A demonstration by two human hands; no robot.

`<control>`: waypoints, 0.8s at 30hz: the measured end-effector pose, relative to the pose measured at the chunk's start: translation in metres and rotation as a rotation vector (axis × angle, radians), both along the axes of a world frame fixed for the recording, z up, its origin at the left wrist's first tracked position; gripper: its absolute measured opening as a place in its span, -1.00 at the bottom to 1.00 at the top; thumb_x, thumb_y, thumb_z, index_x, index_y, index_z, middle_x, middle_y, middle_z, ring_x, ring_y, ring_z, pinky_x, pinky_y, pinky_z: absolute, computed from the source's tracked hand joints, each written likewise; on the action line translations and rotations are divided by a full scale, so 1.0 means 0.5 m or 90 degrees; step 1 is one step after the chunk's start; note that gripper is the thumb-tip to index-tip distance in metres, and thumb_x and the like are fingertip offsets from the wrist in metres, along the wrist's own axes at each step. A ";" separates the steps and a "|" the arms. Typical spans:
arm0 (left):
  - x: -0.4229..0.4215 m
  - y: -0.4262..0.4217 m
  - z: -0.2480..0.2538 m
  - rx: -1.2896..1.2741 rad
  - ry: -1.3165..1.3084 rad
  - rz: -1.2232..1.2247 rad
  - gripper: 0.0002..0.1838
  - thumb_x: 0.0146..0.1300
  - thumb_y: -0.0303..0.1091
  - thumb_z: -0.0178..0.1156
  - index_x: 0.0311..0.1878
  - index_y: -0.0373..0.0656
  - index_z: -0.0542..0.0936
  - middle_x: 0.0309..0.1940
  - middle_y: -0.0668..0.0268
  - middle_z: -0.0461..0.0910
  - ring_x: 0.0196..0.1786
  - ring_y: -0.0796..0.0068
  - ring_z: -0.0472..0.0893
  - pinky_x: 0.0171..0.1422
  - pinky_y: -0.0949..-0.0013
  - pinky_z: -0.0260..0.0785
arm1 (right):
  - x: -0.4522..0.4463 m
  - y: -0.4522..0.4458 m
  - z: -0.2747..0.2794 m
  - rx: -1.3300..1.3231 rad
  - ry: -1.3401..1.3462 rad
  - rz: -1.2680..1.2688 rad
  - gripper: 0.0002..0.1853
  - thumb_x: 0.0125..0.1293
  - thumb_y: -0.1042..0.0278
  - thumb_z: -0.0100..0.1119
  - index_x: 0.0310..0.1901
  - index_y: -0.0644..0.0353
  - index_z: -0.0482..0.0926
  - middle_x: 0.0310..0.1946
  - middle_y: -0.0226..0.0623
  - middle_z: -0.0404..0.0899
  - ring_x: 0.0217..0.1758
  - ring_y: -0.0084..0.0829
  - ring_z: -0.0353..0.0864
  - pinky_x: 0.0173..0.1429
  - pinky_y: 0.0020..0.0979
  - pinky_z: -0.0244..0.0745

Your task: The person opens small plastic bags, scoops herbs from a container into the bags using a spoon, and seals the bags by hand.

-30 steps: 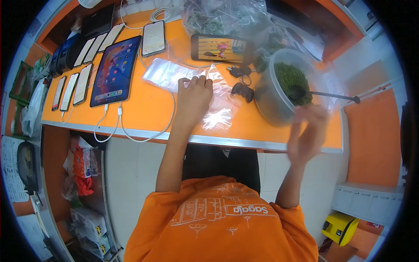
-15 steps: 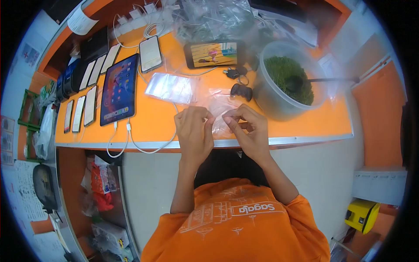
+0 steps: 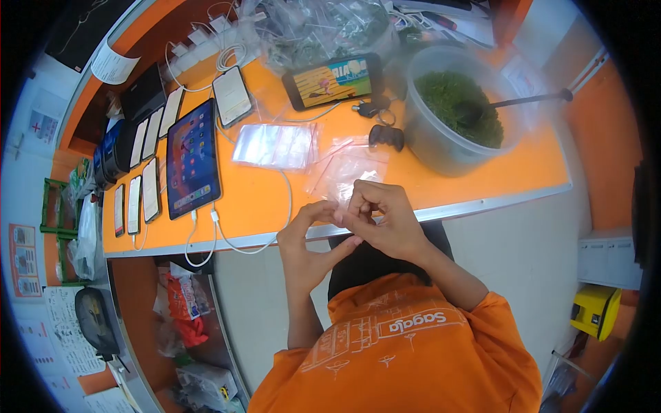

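Your left hand (image 3: 301, 251) and right hand (image 3: 394, 224) meet just above the front edge of the orange counter (image 3: 251, 198), their fingertips touching. On your left hand, the thumb stands well away from the forefinger in a wide curve; whether anything is pinched at its fingertips cannot be told. Your right hand is mostly closed, fingers curled in and thumb reaching to the left fingertips; what it may have hold of is hidden as well. Just beyond your hands, the loose clear bags (image 3: 348, 168) lie flat near the middle of the front edge, and to their left you have a stack of clear bags (image 3: 272, 146). Toward the counter's right end stands the plastic tub (image 3: 441, 148), holding chopped greens (image 3: 444, 89) and a dark spoon (image 3: 527, 102) whose handle sticks out over the rim. Between tub and bags are a small black object (image 3: 387, 137) and, behind it, some keys (image 3: 372, 108). Farther back, toward the rear edge, a phone (image 3: 330, 82) shows a bright picture, and a tablet (image 3: 193, 162) lies toward the left end
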State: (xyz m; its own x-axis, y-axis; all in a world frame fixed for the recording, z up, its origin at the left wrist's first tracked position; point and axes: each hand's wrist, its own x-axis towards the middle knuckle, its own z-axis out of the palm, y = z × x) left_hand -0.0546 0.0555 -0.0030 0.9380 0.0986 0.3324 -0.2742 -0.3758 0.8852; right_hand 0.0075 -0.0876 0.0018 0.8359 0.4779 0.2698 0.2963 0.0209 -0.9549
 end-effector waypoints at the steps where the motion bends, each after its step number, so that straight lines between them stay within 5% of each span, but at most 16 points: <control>1: -0.003 0.004 -0.007 -0.039 0.021 -0.006 -0.45 -0.29 -0.64 0.41 -0.10 -0.30 0.46 -0.23 0.27 0.54 -0.16 0.47 0.55 -0.05 0.42 0.38 | -0.001 0.002 -0.003 -0.004 0.002 0.007 -0.75 0.08 0.36 0.27 -0.58 0.22 0.39 -0.71 -0.42 0.40 -0.71 -0.67 0.30 -0.60 -0.58 0.18; 10: -0.013 -0.003 -0.006 -0.221 0.064 -0.055 -0.51 -0.21 -0.70 0.34 -0.11 -0.32 0.46 -0.25 0.24 0.54 -0.14 0.49 0.55 -0.07 0.43 0.44 | -0.012 0.006 -0.002 0.052 0.134 0.063 -0.70 0.07 0.31 0.31 -0.62 0.15 0.36 -0.81 -0.51 0.37 -0.73 -0.77 0.22 -0.61 -0.63 0.05; 14: -0.015 0.001 -0.010 -0.277 0.073 -0.044 -0.69 -0.09 -0.65 0.29 -0.20 -0.37 0.50 -0.34 0.23 0.59 -0.26 0.49 0.60 -0.09 0.44 0.45 | -0.016 0.004 0.000 0.066 0.230 0.095 -0.69 0.07 0.39 0.33 -0.65 0.18 0.36 -0.68 -0.58 0.28 -0.59 -0.78 0.19 -0.47 -0.64 0.08; 19: -0.015 0.001 0.000 -0.201 0.035 -0.059 -0.85 -0.03 -0.66 0.21 -0.33 -0.37 0.50 -0.41 0.23 0.59 -0.38 0.53 0.60 -0.21 0.49 0.44 | -0.016 -0.002 0.000 0.044 0.161 0.123 -0.67 0.10 0.30 0.31 -0.62 0.19 0.36 -0.65 -0.52 0.34 -0.54 -0.74 0.29 -0.45 -0.60 0.18; 24: -0.012 0.005 -0.008 0.047 -0.051 -0.027 -0.93 0.05 -0.59 0.14 -0.48 -0.32 0.44 -0.58 0.23 0.47 -0.57 0.49 0.51 -0.51 0.50 0.27 | -0.023 -0.011 0.027 -0.039 -0.031 0.122 -0.77 0.22 0.33 0.13 -0.47 0.24 0.35 -0.59 -0.27 0.43 -0.50 -0.37 0.48 -0.40 -0.41 0.33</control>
